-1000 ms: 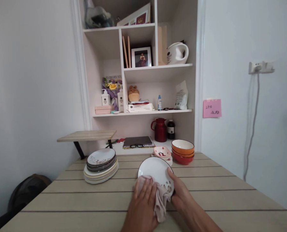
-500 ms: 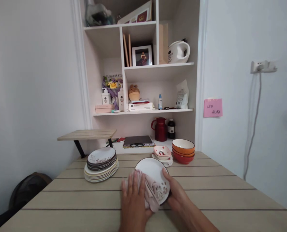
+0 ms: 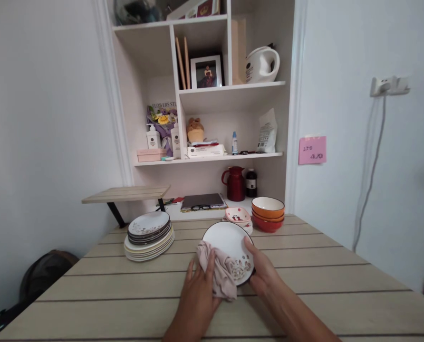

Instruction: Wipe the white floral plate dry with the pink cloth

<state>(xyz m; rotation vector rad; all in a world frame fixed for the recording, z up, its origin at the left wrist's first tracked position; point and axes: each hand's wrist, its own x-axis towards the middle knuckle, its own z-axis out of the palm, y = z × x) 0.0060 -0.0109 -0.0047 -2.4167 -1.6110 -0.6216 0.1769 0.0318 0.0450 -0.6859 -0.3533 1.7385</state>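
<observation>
A white plate (image 3: 226,240) with a dark rim and a flower print is tilted toward me above the wooden table (image 3: 322,280). My right hand (image 3: 260,273) grips its lower right edge, thumb on the face. My left hand (image 3: 197,287) presses a pinkish cloth (image 3: 219,273) against the plate's lower left part, fingers closed on the cloth. The cloth hangs over the plate's near rim.
A stack of plates (image 3: 148,235) sits on the table to the left. Small pink dishes (image 3: 237,216) and stacked orange and red bowls (image 3: 268,213) stand behind the plate. Shelves with bottles, a red jug (image 3: 235,184) and a kettle fill the back wall.
My left hand has slid the cloth left and back across the plate's lower face. The view has tipped down a little, so the shelves sit higher in the picture.
</observation>
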